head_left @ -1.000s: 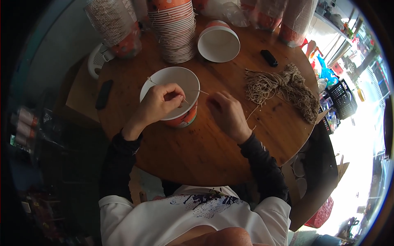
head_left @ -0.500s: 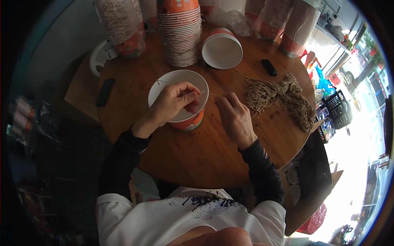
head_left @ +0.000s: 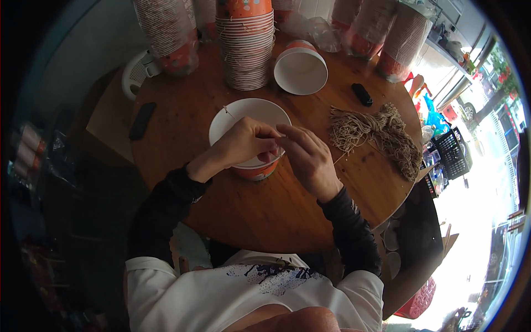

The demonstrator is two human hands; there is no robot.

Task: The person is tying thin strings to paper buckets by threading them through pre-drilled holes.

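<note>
An orange paper bucket with a white inside [head_left: 250, 109] stands in front of me. A short bit of string [head_left: 227, 110] shows at its far left rim. Over the bucket's near right rim, my left hand [head_left: 243, 143] is closed, with thumb and fingers pinched on a thin string. My right hand [head_left: 311, 160] meets it there, its fingertips pinched together on the same string. The fingers hide most of the string between them. A hank of beige string [head_left: 376, 133] lies on the table to the right; a strand [head_left: 342, 157] shows between it and my right hand.
The round wooden table [head_left: 265, 221] carries a tall stack of buckets [head_left: 246, 50], a tipped bucket [head_left: 301, 72] and more bagged stacks [head_left: 406, 41] along the back. One dark object [head_left: 142, 120] lies at the left edge, a small black one [head_left: 362, 94] at the right.
My right hand has moved left to meet my left hand at the rim. The bucket has shifted slightly right and now shows turned a little.
</note>
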